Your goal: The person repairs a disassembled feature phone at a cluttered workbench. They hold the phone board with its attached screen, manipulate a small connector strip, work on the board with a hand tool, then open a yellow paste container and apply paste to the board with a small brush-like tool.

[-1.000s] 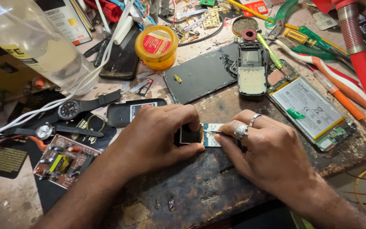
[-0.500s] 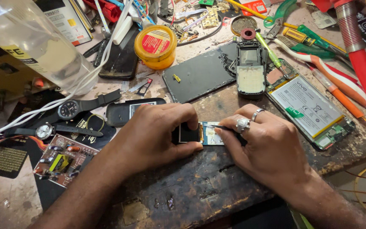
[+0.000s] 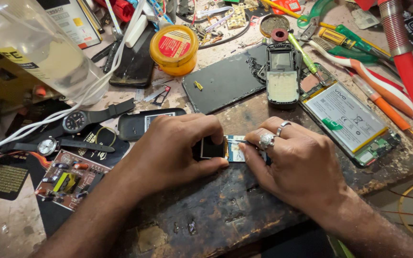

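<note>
I see board (image 3: 233, 149) at bench (image 3: 225, 215) centre — left hand (image 3: 168, 150) pinches its screen end, right hand (image 3: 292, 160) pinches other end. Looks light, thin, fragile — I judge edge grip safest.

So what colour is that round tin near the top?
Yellow tin with a red label on its lid, seen in the head view.

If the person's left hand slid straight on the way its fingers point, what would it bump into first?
The left hand points rightward, so it would probably first meet the right hand, pinching the other end of the same small phone circuit board. They look nearly touching, though depth is unclear.
</note>
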`<action>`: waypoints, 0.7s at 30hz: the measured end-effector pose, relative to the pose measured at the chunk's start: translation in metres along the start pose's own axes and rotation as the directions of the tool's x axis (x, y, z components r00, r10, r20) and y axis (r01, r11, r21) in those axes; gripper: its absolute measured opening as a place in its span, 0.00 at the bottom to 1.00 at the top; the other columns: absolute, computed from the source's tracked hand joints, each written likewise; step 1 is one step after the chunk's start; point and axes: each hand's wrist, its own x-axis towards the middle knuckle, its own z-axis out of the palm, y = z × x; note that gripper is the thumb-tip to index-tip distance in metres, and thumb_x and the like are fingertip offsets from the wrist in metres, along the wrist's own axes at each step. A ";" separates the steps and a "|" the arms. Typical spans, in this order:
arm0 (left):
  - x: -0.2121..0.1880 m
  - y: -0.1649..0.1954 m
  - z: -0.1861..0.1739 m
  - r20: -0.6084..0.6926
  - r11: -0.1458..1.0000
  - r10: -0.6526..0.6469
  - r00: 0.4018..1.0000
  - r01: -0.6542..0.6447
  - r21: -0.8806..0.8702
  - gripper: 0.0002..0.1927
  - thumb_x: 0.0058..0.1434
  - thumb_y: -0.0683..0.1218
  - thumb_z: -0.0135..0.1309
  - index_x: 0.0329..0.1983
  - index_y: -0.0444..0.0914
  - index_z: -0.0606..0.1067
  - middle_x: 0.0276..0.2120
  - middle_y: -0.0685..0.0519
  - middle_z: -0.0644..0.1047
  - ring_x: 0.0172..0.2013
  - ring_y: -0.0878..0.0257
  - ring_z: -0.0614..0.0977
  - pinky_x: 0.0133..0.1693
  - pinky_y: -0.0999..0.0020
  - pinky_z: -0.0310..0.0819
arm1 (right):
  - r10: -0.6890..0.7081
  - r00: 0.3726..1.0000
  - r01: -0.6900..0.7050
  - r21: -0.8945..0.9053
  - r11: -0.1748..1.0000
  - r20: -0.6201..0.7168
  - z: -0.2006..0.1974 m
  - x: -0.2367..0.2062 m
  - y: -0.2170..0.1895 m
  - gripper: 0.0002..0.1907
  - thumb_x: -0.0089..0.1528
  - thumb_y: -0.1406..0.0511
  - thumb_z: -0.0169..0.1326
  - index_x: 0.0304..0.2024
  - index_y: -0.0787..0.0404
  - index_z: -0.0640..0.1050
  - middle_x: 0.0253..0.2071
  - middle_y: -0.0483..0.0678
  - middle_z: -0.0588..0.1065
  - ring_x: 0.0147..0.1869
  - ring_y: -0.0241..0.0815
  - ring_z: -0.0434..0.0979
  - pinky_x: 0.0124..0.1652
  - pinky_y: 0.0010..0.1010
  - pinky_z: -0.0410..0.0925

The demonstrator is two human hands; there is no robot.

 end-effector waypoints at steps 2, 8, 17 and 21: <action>0.000 0.001 0.000 0.002 1.000 -0.008 1.000 0.008 0.002 0.20 0.48 0.51 0.71 0.38 0.39 0.75 0.33 0.52 0.82 0.35 0.56 0.85 0.36 0.62 0.78 | -0.007 1.000 0.007 0.011 1.000 -0.004 0.000 0.000 0.001 0.05 0.58 0.64 0.64 0.33 0.59 0.82 0.30 0.46 0.77 0.31 0.48 0.79 0.30 0.38 0.72; 0.000 0.002 -0.001 0.017 1.000 -0.014 1.000 0.014 -0.005 0.19 0.48 0.50 0.70 0.38 0.40 0.75 0.33 0.52 0.82 0.35 0.56 0.85 0.36 0.61 0.79 | 0.067 0.997 -0.065 0.032 0.997 -0.042 0.003 -0.003 0.000 0.05 0.58 0.64 0.64 0.33 0.57 0.83 0.33 0.46 0.78 0.32 0.48 0.80 0.31 0.38 0.72; -0.001 0.001 -0.002 0.009 1.000 -0.003 1.000 0.003 -0.013 0.19 0.49 0.50 0.70 0.38 0.39 0.75 0.33 0.52 0.81 0.35 0.56 0.85 0.36 0.62 0.79 | 0.039 0.999 -0.041 -0.054 0.998 -0.025 0.004 -0.004 -0.002 0.06 0.58 0.63 0.64 0.33 0.58 0.82 0.33 0.46 0.78 0.32 0.48 0.80 0.31 0.39 0.72; 0.001 0.002 0.000 0.011 0.999 -0.018 1.000 0.019 -0.033 0.20 0.48 0.50 0.71 0.38 0.39 0.75 0.33 0.52 0.81 0.33 0.56 0.85 0.35 0.62 0.78 | 0.004 1.000 -0.005 -0.052 0.999 -0.024 0.002 -0.004 -0.001 0.06 0.58 0.62 0.64 0.33 0.58 0.82 0.32 0.46 0.78 0.32 0.48 0.80 0.31 0.39 0.72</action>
